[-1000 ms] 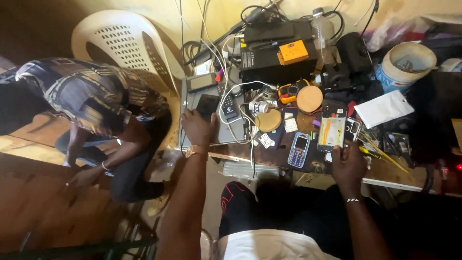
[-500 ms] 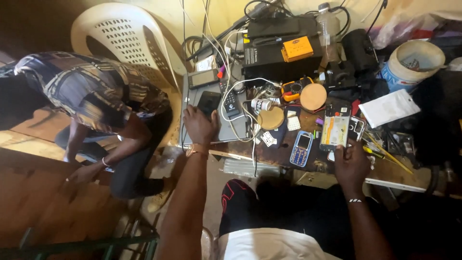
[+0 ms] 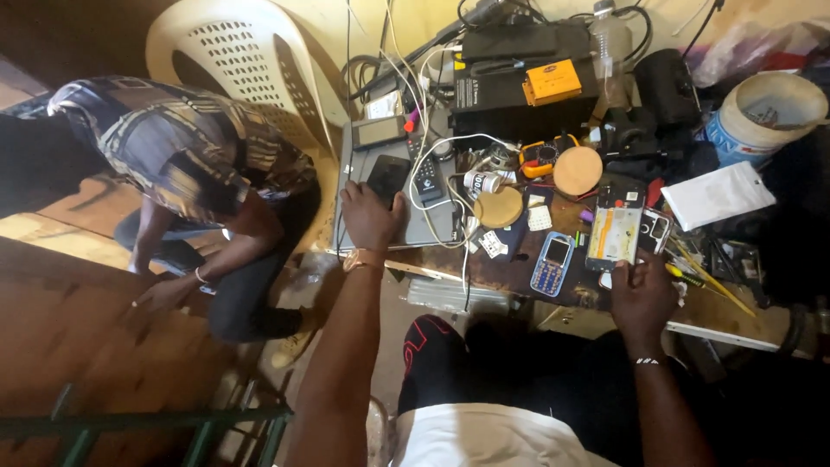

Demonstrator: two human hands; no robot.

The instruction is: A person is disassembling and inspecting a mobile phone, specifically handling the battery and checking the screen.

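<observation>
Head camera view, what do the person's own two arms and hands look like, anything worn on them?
Both arms are bare, with no sleeves in view and no gloves. The left hand has a gold-coloured metal bracelet around its wrist. The right hand has a thin beaded band, pale and dark, at its wrist. Whether any rings are worn cannot be made out.

The left hand (image 3: 372, 216) hides the dark phone's (image 3: 387, 178) lower end.
</observation>
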